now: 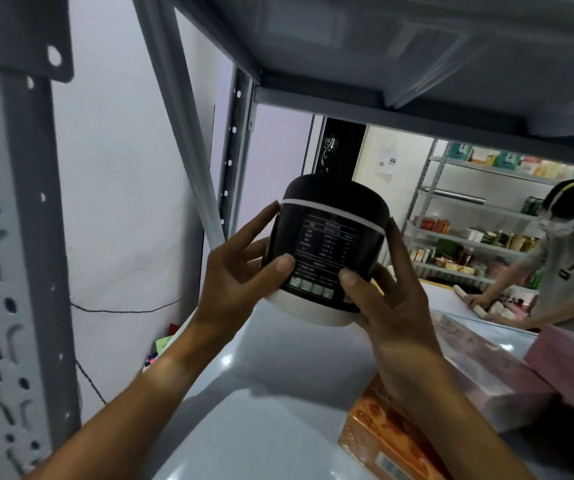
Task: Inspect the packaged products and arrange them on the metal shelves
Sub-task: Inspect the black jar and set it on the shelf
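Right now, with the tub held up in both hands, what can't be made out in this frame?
- Black tub, head view: the label's table print is blurred, unreadable; its front is turned away.
- Orange box: partly behind the right hand's forearm and cut by the bottom edge.
- Far shelf goods: too small to identify.
- Left hand: its fingers behind the tub are hidden.

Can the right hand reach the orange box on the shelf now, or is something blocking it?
Probably not at once. The right hand and the left hand both hold the black jar above the shelf. The orange box lies uncovered just below the right forearm, so only the jar hinders it.
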